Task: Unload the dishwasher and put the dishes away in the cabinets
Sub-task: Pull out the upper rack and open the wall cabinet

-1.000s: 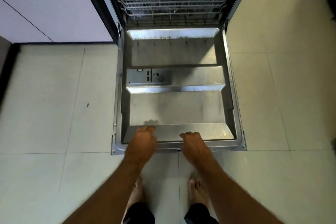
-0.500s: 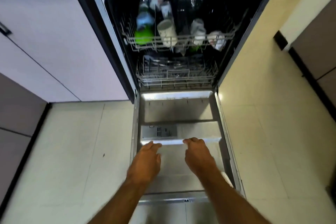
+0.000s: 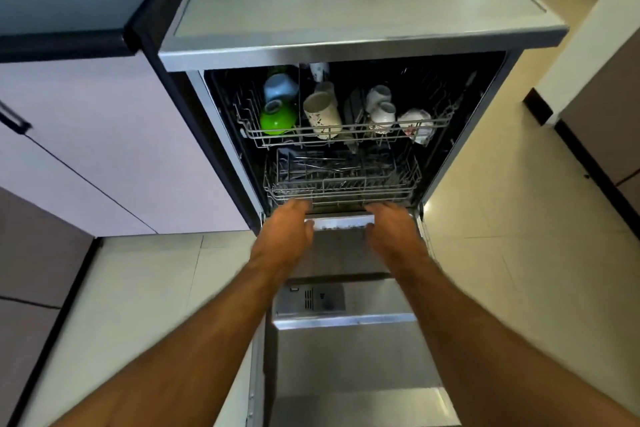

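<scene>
Grey wire lower dishwasher rack (image 3: 341, 180) inside the open machine, long axis across the opening, front rail facing me, my left hand (image 3: 285, 224) and right hand (image 3: 391, 224) at that rail, fingers extended forward, grip I cannot tell, steel door (image 3: 346, 357) folded flat beneath.

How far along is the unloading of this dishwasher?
Done: the door lies fully open. In hand: the left hand and right hand reach the front of the lower rack. Left: everything; the green bowl and cups sit in the upper rack.
</scene>
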